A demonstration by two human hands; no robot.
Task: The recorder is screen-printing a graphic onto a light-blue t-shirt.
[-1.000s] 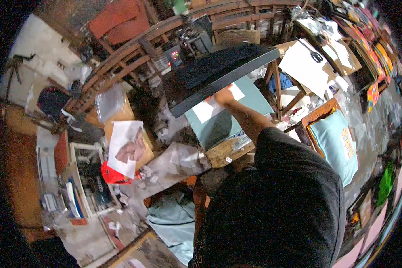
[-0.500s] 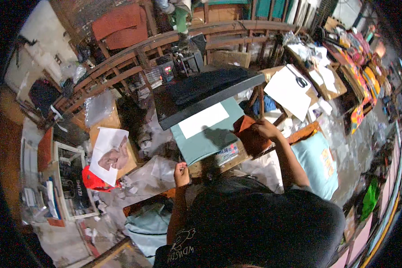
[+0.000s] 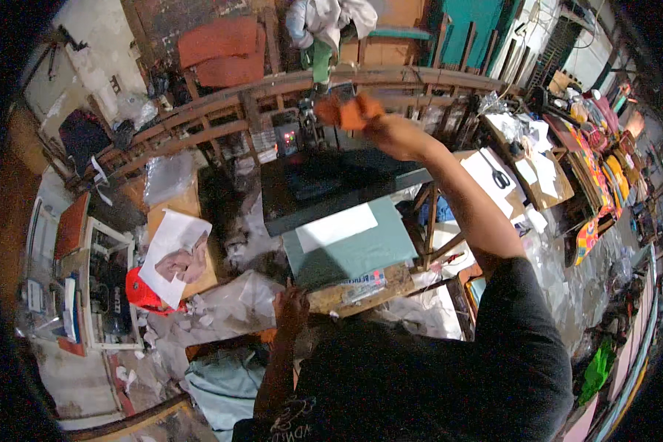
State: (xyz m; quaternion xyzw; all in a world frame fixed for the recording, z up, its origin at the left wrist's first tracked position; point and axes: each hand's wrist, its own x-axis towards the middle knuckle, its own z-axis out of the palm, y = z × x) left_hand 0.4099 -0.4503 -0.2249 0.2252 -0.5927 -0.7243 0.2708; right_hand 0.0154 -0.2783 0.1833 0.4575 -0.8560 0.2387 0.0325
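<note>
My right hand (image 3: 398,138) is raised over the far side of the bench and grips a folded orange-brown cloth (image 3: 350,112), slightly blurred. Below it lies the dark, flat upper plate (image 3: 339,177) of what looks like a heat press. In front of that plate a grey-green fabric (image 3: 346,254) lies flat, with a white sheet (image 3: 335,227) on it. My left hand (image 3: 291,308) is by the fabric's near left corner, in shadow, its fingers loosely apart and nothing visible in them.
A wooden board edge (image 3: 387,289) borders the fabric. At left, a printed sheet (image 3: 175,254) lies over a red cap (image 3: 144,291). Black scissors (image 3: 496,173) rest on white paper at right. Pale blue cloth (image 3: 225,387) is near my left arm. A wooden rail (image 3: 236,92) runs behind.
My right hand has swung up and away from the near right side, carrying the orange-brown cloth over the dark plate. My left hand stays near the fabric's corner. The view has shifted.
</note>
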